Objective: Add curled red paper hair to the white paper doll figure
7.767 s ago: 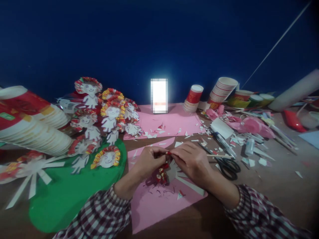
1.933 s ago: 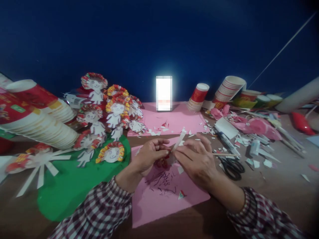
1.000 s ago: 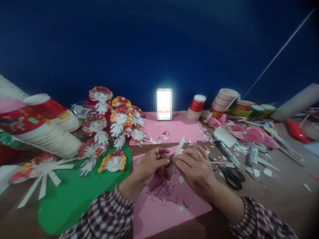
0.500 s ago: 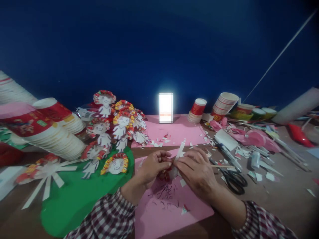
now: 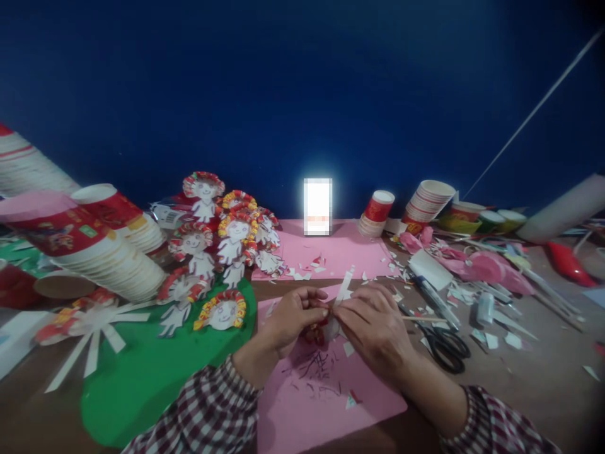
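Note:
My left hand is closed, thumb and forefinger pinching a cut-open paper cup with red and yellow curled strips, mostly hidden under the fingers. A narrow white paper strip stands up between my two hands. My right hand pinches this strip near its lower part, fingertips almost meeting those of the left. Behind the right hand a thin wooden stick shows; whether the hand grips it I cannot tell. Below lies a pink sheet with dark marks and a paper scrap.
At left, paper dolls with curled rims stand near stacked paper cups and a green mat. Black-handled scissors, a marker, a small bottle and scraps lie right. A bright blurred screen stands at the back.
Earlier both hands pinched a small red roll; now a white strip stands up between them. More dark marks show on the pink sheet. Lately the hands barely move while the view shifts.

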Demonstrator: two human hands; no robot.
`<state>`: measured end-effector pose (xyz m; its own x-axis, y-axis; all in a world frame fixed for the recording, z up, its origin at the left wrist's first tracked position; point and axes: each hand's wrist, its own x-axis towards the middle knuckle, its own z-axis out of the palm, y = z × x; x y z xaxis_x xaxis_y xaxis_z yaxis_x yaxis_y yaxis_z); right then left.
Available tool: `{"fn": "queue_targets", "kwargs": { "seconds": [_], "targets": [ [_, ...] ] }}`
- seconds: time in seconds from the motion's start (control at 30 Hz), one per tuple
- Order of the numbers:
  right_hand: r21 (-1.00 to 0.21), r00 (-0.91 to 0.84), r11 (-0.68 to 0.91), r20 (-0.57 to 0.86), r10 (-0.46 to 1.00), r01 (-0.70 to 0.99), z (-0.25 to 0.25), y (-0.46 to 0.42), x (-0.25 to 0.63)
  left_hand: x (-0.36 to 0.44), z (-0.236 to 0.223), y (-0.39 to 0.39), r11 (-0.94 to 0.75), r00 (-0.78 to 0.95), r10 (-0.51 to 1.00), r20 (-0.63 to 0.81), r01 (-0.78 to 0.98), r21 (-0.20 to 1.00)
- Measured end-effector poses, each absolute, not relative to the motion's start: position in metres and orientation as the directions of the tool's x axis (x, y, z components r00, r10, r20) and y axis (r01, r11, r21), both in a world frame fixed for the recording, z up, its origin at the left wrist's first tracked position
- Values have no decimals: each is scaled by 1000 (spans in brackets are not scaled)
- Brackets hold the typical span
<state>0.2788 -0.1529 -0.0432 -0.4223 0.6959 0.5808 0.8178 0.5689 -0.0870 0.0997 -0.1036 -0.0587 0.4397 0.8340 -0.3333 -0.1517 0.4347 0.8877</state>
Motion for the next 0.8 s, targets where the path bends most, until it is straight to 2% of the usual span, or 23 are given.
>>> {"fn": "queue_targets", "kwargs": {
  "seconds": [0.8],
  "targets": [
    [-97, -426, 572, 570, 702, 814, -43, -154, 277, 101, -59, -105, 410, 423, 847, -321, -139, 901]
  ]
}}
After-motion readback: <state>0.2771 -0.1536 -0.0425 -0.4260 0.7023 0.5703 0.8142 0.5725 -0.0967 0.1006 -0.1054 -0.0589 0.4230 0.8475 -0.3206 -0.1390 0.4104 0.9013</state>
